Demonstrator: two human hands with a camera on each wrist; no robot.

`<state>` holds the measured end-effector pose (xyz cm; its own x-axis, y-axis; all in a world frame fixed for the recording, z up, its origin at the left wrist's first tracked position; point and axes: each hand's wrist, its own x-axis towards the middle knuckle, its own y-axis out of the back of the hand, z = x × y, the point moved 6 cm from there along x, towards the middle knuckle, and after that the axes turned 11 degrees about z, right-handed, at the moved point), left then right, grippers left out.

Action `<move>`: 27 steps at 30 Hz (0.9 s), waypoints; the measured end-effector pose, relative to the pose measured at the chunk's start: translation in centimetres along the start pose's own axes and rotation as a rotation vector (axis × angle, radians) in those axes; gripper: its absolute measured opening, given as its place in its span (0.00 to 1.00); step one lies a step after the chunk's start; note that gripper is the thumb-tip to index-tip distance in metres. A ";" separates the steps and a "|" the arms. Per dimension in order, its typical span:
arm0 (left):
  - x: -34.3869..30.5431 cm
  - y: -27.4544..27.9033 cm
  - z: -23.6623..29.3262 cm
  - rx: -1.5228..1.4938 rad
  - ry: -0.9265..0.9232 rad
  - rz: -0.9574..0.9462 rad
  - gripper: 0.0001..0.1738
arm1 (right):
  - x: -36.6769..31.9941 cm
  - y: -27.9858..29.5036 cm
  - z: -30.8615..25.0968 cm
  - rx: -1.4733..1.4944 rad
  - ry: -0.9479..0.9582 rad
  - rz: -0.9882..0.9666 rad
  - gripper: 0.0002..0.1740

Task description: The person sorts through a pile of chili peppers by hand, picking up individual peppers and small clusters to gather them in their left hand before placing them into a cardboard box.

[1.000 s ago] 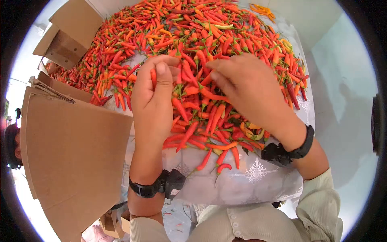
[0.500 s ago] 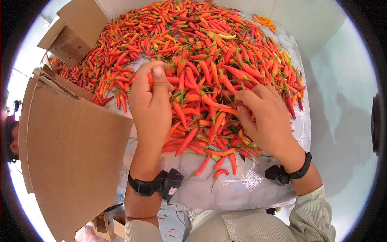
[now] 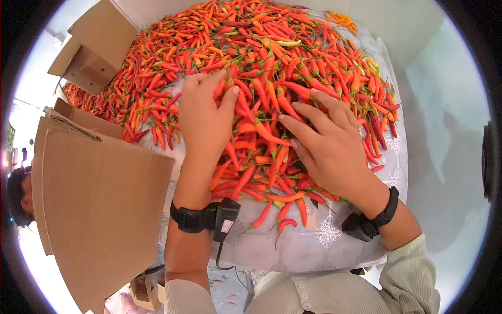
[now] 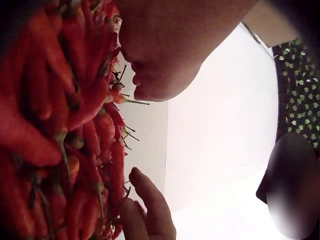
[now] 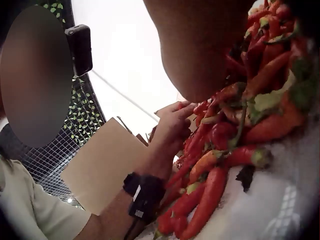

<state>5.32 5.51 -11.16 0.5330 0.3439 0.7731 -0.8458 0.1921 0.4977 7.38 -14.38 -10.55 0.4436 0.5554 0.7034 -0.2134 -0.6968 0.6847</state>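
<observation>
Red and orange chilies (image 3: 314, 57) are heaped over the tabletop (image 3: 261, 251), thickest through the middle and far part, and a few lie loose toward the near edge. The left hand (image 3: 206, 118) is at the left part of the heap, its thumb and curled fingers closed on a red chili (image 3: 219, 90). The right hand (image 3: 337, 149) rests at the heap's right part, fingers spread apart and slightly bent, tips touching chilies. A pale cloth (image 3: 327, 235) with white snowflake shapes covers the tabletop — bare along the near edge. By the far right corner lies a small yellow cluster (image 3: 341, 21). A big carton (image 3: 104, 199) stands along the left edge, with a smaller open box (image 3: 91, 65) beyond it. A pale wall (image 3: 444, 141) with soft shadows rises on the right; the left wrist view shows leafy mesh (image 4: 300, 90).
</observation>
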 end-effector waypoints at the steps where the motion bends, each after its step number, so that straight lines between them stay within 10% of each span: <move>1: -0.2 -0.5 -0.1 -0.009 0.039 -0.082 0.17 | -0.1 0.0 0.1 -0.007 0.001 0.001 0.18; 7: 0.0 1.6 0.3 -0.042 0.026 0.037 0.14 | -0.5 0.4 1.0 0.016 0.002 0.044 0.14; 19: -0.4 4.1 -1.5 -0.618 0.599 0.150 0.14 | -0.6 2.0 1.2 -0.043 -0.036 0.266 0.09; 27: -0.5 3.7 -2.4 -0.491 0.496 0.058 0.12 | -0.8 -0.5 -0.4 0.225 0.104 -0.060 0.19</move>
<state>1.93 8.25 -10.63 0.5126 0.7228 0.4636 -0.8472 0.5136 0.1361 6.80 -14.35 -11.35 0.3554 0.6342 0.6867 0.0146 -0.7383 0.6743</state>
